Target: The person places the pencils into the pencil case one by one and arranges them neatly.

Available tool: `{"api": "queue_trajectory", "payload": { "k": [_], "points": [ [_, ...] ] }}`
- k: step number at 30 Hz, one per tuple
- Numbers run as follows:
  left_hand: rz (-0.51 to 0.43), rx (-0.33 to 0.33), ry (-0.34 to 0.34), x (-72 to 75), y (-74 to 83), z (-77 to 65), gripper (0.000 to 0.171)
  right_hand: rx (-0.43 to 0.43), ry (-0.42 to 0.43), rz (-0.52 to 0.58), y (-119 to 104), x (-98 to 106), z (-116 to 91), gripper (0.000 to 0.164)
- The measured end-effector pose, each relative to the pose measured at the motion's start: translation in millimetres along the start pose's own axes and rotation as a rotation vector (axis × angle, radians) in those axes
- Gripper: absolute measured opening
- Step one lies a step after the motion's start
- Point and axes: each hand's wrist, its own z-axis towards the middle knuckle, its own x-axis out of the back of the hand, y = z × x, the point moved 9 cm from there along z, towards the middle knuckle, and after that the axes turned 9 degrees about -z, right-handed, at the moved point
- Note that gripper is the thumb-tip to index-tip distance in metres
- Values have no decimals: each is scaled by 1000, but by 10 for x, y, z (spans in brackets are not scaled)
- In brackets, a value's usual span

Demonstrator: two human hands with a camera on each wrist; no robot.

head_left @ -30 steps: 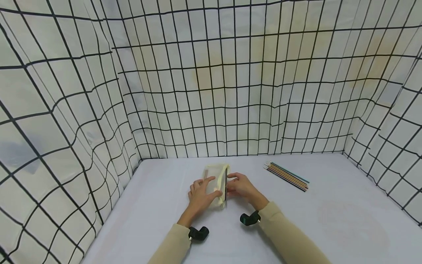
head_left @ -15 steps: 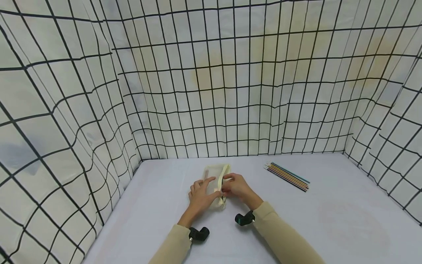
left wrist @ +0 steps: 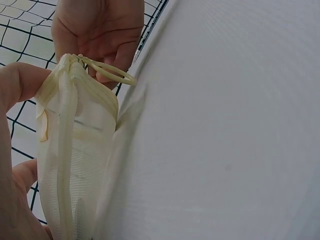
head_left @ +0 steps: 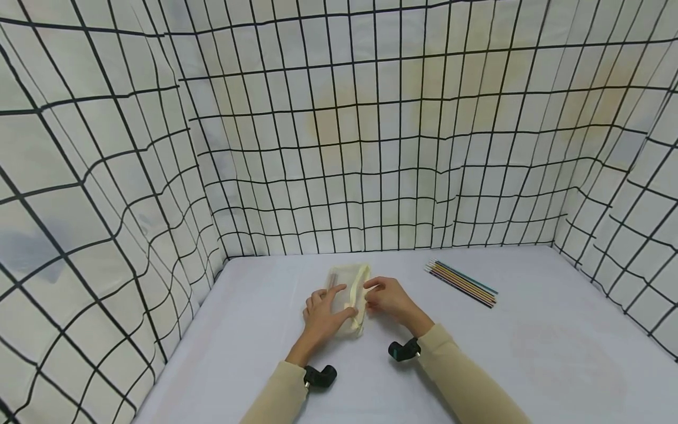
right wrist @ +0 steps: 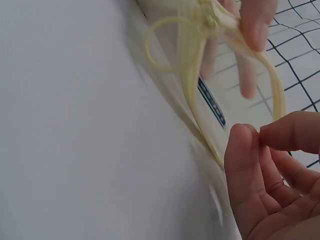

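Cream, translucent mesh pouch (head_left: 344, 275), apparently part-filled, lying between two bare hands on a white table (head_left: 567, 341).

Slender brownish sticks (head_left: 333, 281) show through the pouch's left side and a dark rod (right wrist: 211, 102) with pale marks shows at its parted mouth, so loading appears begun; a row of straight, pale-tipped pencils (head_left: 461, 284) in teal, ochre and black lies well apart to the right, seemingly left over, and the mouth is not yet closed. The left hand (head_left: 320, 318) grasps the pouch by thumb and fingers; the right hand (head_left: 392, 301) bends its fingers just beside the mouth, and whether it pinches anything cannot be told. Fine ribbing textures the mesh; a smooth zip band (left wrist: 65, 150) runs lengthwise, ending near a thin cord loop (left wrist: 129, 79).
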Motion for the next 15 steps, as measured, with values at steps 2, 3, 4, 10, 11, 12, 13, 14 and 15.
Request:
{"api": "queue_trajectory", "payload": {
  "k": [2, 3, 4, 10, 11, 12, 13, 14, 15],
  "points": [
    [-1, 0, 0, -1, 2, -3, 70, 6, 11, -28, -1, 79, -15, 35],
    [-2, -1, 0, -2, 2, -4, 70, 6, 19, -46, 1, 121, -19, 35],
    [-2, -1, -1, -3, 3, -5, 70, 6, 26, -68, 3, 166, -25, 35],
    [-7, 0, -2, -4, 9, -8, 70, 16, 64, -161, 26, 462, -19, 34],
    [-8, 2, -4, -5, 6, -8, 70, 27, 71, -178, 27, 517, -15, 34],
    [-10, 1, -5, -4, 5, -7, 70, 41, 77, -196, 27, 570, -11, 34],
    [-11, 1, -6, -3, 2, -7, 70, 58, 82, -210, 23, 625, -12, 34],
    [-12, 1, -7, -2, -1, -8, 70, 77, 87, -228, 14, 680, -20, 34],
    [-12, 2, -9, 1, -4, -8, 70, 93, 93, -246, 10, 735, -26, 34]
  ]
}}
